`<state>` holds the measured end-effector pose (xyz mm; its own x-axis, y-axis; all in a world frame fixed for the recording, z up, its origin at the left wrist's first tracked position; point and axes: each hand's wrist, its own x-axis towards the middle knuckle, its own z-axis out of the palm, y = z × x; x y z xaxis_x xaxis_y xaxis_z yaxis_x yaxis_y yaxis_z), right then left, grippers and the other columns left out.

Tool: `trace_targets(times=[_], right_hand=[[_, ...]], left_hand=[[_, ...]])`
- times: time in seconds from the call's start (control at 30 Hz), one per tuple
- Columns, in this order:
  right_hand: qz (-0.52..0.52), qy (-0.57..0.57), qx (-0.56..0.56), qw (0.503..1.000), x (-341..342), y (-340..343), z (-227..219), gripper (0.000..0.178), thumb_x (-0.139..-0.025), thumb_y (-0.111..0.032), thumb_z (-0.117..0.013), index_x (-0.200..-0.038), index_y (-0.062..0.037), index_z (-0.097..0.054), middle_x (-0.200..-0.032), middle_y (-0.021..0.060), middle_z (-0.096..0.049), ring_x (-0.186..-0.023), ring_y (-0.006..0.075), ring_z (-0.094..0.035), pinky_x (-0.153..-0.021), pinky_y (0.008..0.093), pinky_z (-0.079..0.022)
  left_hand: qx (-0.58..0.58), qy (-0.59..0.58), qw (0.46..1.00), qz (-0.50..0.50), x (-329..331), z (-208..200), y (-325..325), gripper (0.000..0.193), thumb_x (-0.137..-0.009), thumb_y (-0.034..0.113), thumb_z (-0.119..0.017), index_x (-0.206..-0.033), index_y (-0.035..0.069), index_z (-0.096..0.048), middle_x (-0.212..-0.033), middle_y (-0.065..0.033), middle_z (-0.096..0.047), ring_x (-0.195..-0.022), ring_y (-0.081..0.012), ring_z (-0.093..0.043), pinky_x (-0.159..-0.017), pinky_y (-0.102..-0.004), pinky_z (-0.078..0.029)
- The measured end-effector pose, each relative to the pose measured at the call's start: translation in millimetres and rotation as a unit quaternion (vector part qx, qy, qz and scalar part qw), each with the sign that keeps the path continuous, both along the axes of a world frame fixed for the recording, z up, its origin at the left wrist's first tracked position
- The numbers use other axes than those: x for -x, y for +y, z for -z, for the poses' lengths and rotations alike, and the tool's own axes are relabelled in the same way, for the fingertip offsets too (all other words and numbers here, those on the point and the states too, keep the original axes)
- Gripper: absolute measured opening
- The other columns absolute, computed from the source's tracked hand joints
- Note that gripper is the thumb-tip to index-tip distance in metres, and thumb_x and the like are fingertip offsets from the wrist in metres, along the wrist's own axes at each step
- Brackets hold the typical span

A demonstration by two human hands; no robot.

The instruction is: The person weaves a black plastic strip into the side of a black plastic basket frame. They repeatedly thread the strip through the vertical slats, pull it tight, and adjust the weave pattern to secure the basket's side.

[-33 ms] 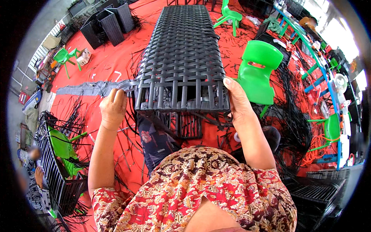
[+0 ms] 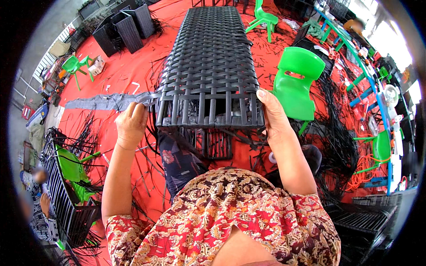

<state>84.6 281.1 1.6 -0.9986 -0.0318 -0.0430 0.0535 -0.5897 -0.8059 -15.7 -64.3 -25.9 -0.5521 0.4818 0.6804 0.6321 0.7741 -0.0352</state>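
Note:
A long black woven panel (image 2: 208, 57) on a frame stretches away in front of me. Its far part is densely woven, while bare upright strips with gaps between them show at the near end. My left hand (image 2: 132, 125) is closed beside the near left corner, pinching a flat black weaving strip (image 2: 153, 95) that runs to the panel's left edge. On the opposite side, my right hand (image 2: 274, 114) grips the near right edge, its thumb on top and its other fingers mostly hidden behind the frame.
Red sheeting (image 2: 106, 84) covers the floor, strewn with strip scraps. A green chair (image 2: 297, 82) stands close on the right beside heaped black strips (image 2: 339, 142). At lower left, a person (image 2: 44, 204) is next to another black frame (image 2: 66, 199). Dark woven pieces (image 2: 126, 31) stand far left.
My left hand has shifted very slightly to the right, still pinching the strip. My right hand and the panel look unmoved.

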Motion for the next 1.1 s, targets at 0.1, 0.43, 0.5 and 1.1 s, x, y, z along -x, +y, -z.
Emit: trace_targets(times=[0.1,0.43,0.5,1.1], right_hand=[[0.012,0.004,-0.027,1.0,-2.0,5.5,-1.1,0.044,-0.083,-0.032,-0.068,-0.111,0.0007,-0.059,-0.096,0.0087,-0.068,-0.08,0.0163,-0.068,-0.073,0.0309,-0.057],[0.002,0.045,-0.027,0.999,-3.0,16.2,2.9,0.035,-0.091,-0.024,-0.059,-0.115,0.0017,-0.057,-0.101,0.0078,-0.067,-0.083,0.0132,-0.067,-0.071,0.0254,-0.056],[-0.015,0.044,-0.018,0.999,-4.8,19.2,2.1,0.037,-0.091,-0.025,-0.059,-0.116,0.0011,-0.056,-0.101,0.007,-0.067,-0.082,0.012,-0.067,-0.068,0.0234,-0.055],[0.036,0.046,-0.025,0.998,-10.0,8.6,-4.3,0.036,-0.095,-0.028,-0.052,-0.114,0.0015,-0.055,-0.1,0.0067,-0.065,-0.081,0.0126,-0.066,-0.071,0.0278,-0.057]], left_hand=[[-0.064,-0.09,0.992,0.059,-7.1,-2.7,-8.8,0.007,-0.08,0.005,-0.063,-0.083,0.005,-0.057,-0.075,-0.0069,-0.054,-0.057,-0.0208,-0.055,-0.05,-0.0317,-0.041],[0.032,-0.201,0.943,0.263,-12.2,-98.1,85.3,0.034,-0.085,0.018,-0.064,-0.117,0.006,-0.061,-0.132,-0.0109,-0.052,-0.125,-0.0302,-0.045,-0.105,-0.0419,-0.033],[0.016,-0.268,0.924,0.274,-5.9,-99.7,81.9,0.038,-0.085,0.024,-0.064,-0.119,0.007,-0.06,-0.137,-0.0107,-0.048,-0.13,-0.0304,-0.04,-0.108,-0.0427,-0.029],[0.034,-0.269,0.92,0.282,14.0,-100.1,86.1,0.031,-0.084,0.023,-0.065,-0.113,0.013,-0.066,-0.129,-0.0075,-0.056,-0.119,-0.0288,-0.051,-0.101,-0.0414,-0.037]])
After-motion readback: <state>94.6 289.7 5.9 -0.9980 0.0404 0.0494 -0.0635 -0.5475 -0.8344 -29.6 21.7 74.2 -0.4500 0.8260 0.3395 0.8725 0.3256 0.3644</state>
